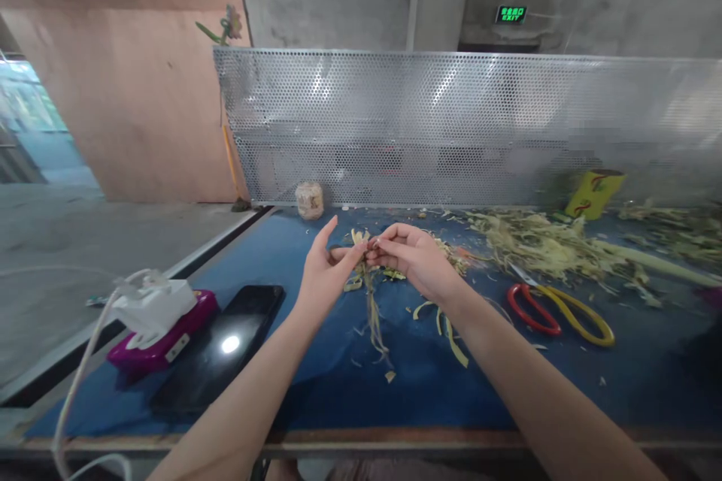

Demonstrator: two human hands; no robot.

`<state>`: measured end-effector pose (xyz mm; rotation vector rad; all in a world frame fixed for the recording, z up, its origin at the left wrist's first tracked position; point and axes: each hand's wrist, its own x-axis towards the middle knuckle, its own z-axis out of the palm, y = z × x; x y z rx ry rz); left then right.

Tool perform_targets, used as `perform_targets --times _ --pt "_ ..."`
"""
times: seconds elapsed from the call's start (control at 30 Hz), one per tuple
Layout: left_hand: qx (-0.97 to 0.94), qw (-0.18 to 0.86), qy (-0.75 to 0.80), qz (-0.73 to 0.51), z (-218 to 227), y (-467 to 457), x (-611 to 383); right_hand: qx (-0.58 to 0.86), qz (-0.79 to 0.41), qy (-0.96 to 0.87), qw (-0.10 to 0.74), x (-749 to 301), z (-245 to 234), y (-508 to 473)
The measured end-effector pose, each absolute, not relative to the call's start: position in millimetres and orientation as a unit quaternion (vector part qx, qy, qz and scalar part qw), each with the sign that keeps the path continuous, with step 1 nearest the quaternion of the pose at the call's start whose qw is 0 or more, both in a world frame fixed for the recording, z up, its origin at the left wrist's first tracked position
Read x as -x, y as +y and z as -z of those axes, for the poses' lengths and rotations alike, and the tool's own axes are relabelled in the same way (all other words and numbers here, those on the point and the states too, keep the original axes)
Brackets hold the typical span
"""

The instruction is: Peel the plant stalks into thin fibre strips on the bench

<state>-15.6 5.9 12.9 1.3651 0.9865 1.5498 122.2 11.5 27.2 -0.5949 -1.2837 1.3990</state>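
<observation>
My left hand (323, 270) and my right hand (414, 255) meet above the blue table (350, 383). Together they pinch a bunch of thin dried straw strips (369, 293) between thumbs and fingertips. The strips hang down from the pinch toward the table surface. My left index finger sticks up while the thumb presses the strips. My right fingers curl around the top end of the bunch. Loose straw scraps (451, 334) lie just below my hands.
Red and yellow scissors (556, 310) lie right of my hands. A straw pile (541, 244) and a yellow cup (595, 194) sit back right. A black phone (226, 342), a magenta box (163, 334) with a white charger and a small jar (310, 200) stand left. A perforated metal screen (462, 128) backs the table.
</observation>
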Motion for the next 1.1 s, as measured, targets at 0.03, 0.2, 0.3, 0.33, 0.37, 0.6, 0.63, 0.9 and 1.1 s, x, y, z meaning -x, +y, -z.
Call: perform_targets --times 0.03,0.2,0.3,0.33,0.37,0.6,0.63,0.9,1.1 --pt "-0.532 0.423 0.395 -0.618 -12.9 5.9 15.2 0.255 -0.587 -0.543 0.544 -121.7 -25.2 11.4" --pt "-0.514 0.431 0.395 -0.628 -9.5 11.0 18.2 0.266 -0.578 -0.551 0.54 -123.8 -20.4 11.1" --pt "-0.516 0.432 0.386 -0.631 -6.7 14.6 20.2 0.275 -0.571 -0.577 0.515 -125.1 -16.8 10.8" --pt "-0.516 0.432 0.384 -0.632 -6.3 15.1 20.3 0.279 -0.566 -0.591 0.503 -124.9 -15.3 10.7" --pt "-0.513 0.434 0.383 -0.634 -6.2 15.1 20.1 0.283 -0.56 -0.604 0.492 -124.4 -13.8 10.7" --pt "-0.476 0.455 0.374 -0.653 -10.4 10.7 18.0 0.314 -0.542 -0.649 0.432 -120.9 -9.9 7.0" --pt "-0.477 0.454 0.373 -0.654 -10.3 10.5 18.0 0.316 -0.54 -0.654 0.425 -121.3 -10.5 6.3" --pt "-0.543 0.404 0.435 -0.593 -8.2 6.1 13.9 0.433 -0.371 -0.633 0.524 -130.2 -12.9 10.7" --pt "-0.558 0.381 0.41 -0.613 -2.3 8.8 10.8 0.374 -0.427 -0.618 0.544 -117.4 1.1 18.1"
